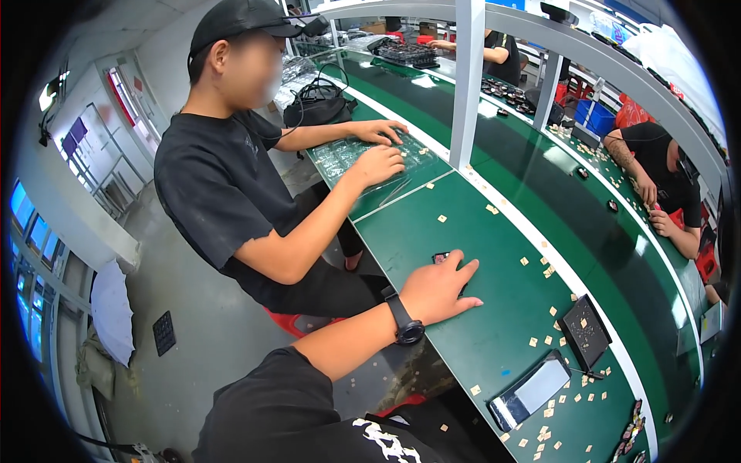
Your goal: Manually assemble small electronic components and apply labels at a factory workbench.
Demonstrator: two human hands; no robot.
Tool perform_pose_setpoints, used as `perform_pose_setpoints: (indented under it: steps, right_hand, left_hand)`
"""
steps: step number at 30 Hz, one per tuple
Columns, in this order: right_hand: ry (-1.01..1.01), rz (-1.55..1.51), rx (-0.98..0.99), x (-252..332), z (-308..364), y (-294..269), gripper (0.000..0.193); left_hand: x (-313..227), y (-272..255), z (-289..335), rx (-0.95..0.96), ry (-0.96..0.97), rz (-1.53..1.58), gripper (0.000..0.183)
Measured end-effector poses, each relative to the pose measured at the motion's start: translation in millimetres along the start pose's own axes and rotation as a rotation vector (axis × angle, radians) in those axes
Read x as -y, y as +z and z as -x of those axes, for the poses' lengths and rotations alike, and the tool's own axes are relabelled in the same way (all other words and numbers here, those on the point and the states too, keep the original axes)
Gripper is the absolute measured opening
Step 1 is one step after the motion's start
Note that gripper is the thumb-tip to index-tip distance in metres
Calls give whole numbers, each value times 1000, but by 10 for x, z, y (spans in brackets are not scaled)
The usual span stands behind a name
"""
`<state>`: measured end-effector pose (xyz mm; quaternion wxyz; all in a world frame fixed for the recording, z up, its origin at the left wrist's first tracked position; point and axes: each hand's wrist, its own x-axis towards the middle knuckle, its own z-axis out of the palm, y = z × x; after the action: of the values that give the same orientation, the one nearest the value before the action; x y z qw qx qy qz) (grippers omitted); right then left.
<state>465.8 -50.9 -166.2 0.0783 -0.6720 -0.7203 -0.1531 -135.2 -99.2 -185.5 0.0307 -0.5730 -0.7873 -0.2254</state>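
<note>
My left hand [438, 292], with a black watch [409, 332] on the wrist, reaches over the green bench [401, 231] near its left edge. Its thumb and fingers are apart. A small dark part [440, 258] with reddish marks shows at the far side of the fingers; the hand hides much of it. Another bit of something dark shows between thumb and forefinger, too little to name. To the right of the hand, small beige square pieces [532, 341] lie scattered. My right hand is out of the picture.
A phone [529, 390] and a black tray [585, 332] lie on the bench, with small dark parts [631, 432] at the near right. A co-worker [231, 170] on the left handles clear plastic [401, 166]. Another person [656, 170] works across the green belt [540, 185]. A grey post [466, 85] stands ahead.
</note>
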Motion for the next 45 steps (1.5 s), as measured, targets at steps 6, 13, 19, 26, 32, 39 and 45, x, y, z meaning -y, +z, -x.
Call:
perform_pose_setpoints:
  steps: [6, 13, 19, 26, 32, 39, 45]
  right_hand:
    - [-108, 34, 122, -106, -140, -25, 27]
    - [-135, 191, 107, -278, -76, 123, 24]
    - [-219, -105, -187, -52, 42, -97, 22]
    - [-192, -188, -157, 380, 54, -283, 27]
    - [-932, -800, -213, 1325, -201, -648, 21]
    - [-1173, -920, 21, 1669, -294, -770, 22]
    - [-935, -1006, -241, 1759, -220, -438, 15]
  left_hand:
    - [37, -4, -71, 25, 16, -210, 76]
    - [-211, -203, 89, -109, -1, -200, 79]
    - [-690, -49, 385, -135, 168, 311, 53]
    - [-1605, 368, 777, 428, 490, 1154, 33]
    - [-2038, 380, 691, 1290, -418, 1971, 51]
    - [-1939, 392, 863, 1153, -478, 2024, 22]
    - [-1754, -25, 594, 975, -342, 1807, 28]
